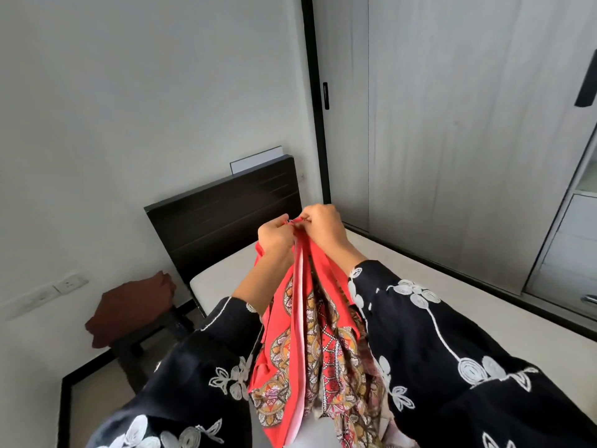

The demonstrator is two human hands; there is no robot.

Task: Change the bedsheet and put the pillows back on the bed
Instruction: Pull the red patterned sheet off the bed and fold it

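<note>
A red bedsheet (310, 344) with orange and white printed patterns hangs in folds from both my hands in front of me. My left hand (274, 237) and my right hand (323, 229) are raised side by side, each pinching the sheet's top edge, fingertips nearly touching. Below them lies the bare white mattress (484, 305) of the bed, with a dark wooden headboard (226, 218) at its far end. No pillows are in view.
A dark stool (142, 344) with brown folded cloth (129, 308) on it stands left of the bed by the wall. A grey wardrobe (452, 124) with sliding doors runs along the bed's right side. A wall socket (69, 282) sits low on the left wall.
</note>
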